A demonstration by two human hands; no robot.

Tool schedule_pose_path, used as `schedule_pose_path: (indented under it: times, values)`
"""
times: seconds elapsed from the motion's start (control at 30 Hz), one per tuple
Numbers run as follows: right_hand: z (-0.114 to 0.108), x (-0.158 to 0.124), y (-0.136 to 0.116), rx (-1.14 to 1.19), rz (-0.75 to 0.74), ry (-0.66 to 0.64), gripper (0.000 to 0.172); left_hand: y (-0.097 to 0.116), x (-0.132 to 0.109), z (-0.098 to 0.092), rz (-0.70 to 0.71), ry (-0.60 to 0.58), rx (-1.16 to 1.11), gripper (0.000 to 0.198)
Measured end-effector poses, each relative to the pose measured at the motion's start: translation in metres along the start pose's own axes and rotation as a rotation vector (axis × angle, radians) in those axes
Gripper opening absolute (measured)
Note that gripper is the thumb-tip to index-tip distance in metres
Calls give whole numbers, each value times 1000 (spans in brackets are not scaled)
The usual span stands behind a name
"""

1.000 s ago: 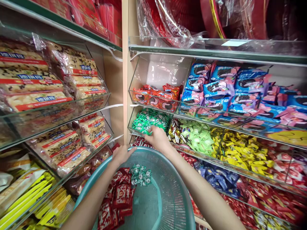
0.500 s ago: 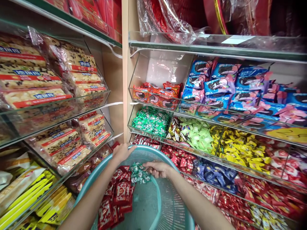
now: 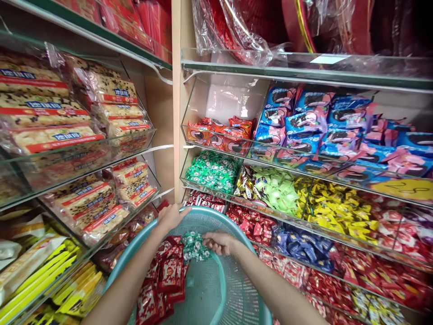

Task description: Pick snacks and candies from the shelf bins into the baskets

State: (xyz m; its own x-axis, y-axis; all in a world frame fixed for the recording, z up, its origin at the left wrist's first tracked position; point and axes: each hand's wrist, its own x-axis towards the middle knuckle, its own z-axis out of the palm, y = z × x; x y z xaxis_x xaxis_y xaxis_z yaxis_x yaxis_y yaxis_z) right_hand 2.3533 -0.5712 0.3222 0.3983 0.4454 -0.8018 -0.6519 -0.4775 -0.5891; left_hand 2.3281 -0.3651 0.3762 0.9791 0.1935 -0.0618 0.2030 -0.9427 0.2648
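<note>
My left hand (image 3: 172, 215) is closed over the far left rim of a teal plastic basket (image 3: 248, 241). Inside the basket, my right hand (image 3: 219, 243) has its fingers curled beside a small heap of green-wrapped candies (image 3: 193, 246). The fingertips touch or nearly touch the heap's right side; whether they pinch a candy is hidden. Red and white snack packets (image 3: 169, 275) lie in the basket's left part, beside and nearer to me than the green candies. Part of the basket's bare floor shows right of the packets.
A glass-fronted shelf bin of green candies (image 3: 213, 174) stands beyond the basket. To its right are bins of light green candies (image 3: 275, 187) and yellow candies (image 3: 338, 212). Blue biscuit packs (image 3: 306, 122) lie above. On the left, glass-edged shelves hold wrapped pastry bars (image 3: 61, 135).
The view has shifted slightly. My right hand has stayed by the green candies with its fingers a little more curled. The left hand keeps its hold on the rim.
</note>
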Motion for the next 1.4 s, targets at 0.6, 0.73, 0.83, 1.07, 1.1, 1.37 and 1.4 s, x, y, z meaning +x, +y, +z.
schedule_pose_path:
  times: [0.6,0.73,0.83,1.07,1.1,1.37,1.4]
  values:
    - [27,-74,-80,-665,-1038,507,13,3,-6,-2,-3,7,-25,67]
    - [17,-99,-134,-884,-1051,837,15,-3,-7,-1,-9,8,-33,67]
    - [5,-97,-158,-1014,-946,1032,16,-8,-9,-1,-13,20,-30,68]
    - [3,-73,-176,-1222,-721,1141,26,-13,-9,-1,-9,42,-40,71]
    - [4,-71,-176,-1227,-706,1142,27,-13,-8,-1,-8,46,-41,71]
    - [0,-56,-179,-1239,-682,1169,26,-15,-6,-4,-28,40,-53,70]
    - [0,-56,-178,-1247,-682,1170,26,-14,-6,-4,-29,38,-51,70]
